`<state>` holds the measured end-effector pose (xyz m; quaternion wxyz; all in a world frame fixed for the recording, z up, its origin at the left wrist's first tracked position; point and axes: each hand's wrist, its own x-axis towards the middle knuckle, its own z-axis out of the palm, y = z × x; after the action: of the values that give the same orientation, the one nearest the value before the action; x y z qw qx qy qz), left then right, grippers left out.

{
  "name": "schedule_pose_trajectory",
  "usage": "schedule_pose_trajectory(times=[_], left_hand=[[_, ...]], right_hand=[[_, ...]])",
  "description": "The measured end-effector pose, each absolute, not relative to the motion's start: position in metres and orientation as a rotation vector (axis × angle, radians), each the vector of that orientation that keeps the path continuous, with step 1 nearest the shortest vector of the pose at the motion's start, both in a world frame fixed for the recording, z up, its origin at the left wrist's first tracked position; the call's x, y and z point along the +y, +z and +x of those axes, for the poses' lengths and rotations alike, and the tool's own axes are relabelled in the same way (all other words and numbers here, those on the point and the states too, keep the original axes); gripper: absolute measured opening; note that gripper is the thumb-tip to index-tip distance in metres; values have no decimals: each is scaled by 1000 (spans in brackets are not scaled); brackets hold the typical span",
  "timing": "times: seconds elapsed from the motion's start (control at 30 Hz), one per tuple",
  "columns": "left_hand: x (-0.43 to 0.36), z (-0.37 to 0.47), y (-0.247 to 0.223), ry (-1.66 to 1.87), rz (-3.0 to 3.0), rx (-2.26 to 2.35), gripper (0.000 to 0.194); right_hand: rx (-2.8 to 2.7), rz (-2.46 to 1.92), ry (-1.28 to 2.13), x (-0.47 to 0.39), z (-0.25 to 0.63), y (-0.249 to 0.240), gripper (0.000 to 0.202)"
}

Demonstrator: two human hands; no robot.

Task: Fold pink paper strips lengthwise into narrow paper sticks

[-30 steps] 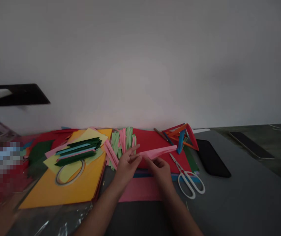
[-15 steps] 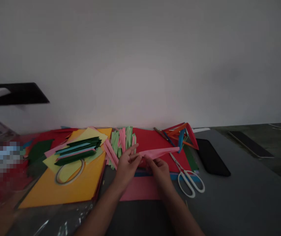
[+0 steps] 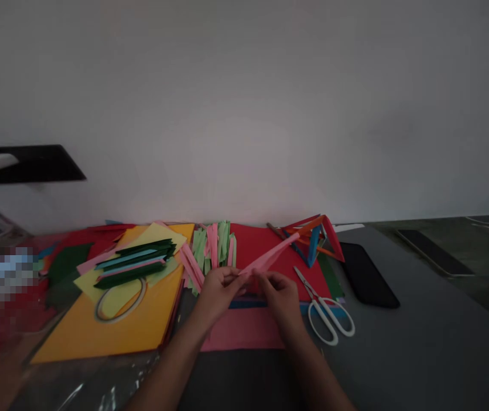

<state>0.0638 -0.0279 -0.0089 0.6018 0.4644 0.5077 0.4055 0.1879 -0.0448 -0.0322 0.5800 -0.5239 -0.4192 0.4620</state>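
Both your hands pinch one pink paper strip [image 3: 270, 258]: left hand [image 3: 215, 292] and right hand [image 3: 282, 297] grip its near end, strip pointing to 2 o'clock above the red sheet [image 3: 256, 242]; scissors [image 3: 325, 311] lie at 3 o'clock.

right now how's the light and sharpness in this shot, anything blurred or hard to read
Head view: dim and underexposed, with the wall taking the upper half; the left hand and right hand on the pink paper strip look soft; a pixelated patch hides the far left; the scissors read clearly.
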Motion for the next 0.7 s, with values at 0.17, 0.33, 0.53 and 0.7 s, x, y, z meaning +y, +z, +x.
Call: schedule_pose_trajectory(times=[0.17, 0.33, 0.53, 0.7], left_hand=[[-29, 64, -6, 941, 1010, 1167, 29], [-29, 64, -3, 976, 1030, 1124, 27], [-30, 64, 0, 1008, 1122, 1131, 22], [-30, 64, -2, 984, 1222, 1133, 21]], right_hand=[[-948, -1347, 600, -52, 188, -22, 25], [-1203, -1347, 370, -57, 186, -25, 27], [-1396, -1389, 380, -54, 181, -33, 27], [-1311, -1371, 567, -52, 182, -33, 17]])
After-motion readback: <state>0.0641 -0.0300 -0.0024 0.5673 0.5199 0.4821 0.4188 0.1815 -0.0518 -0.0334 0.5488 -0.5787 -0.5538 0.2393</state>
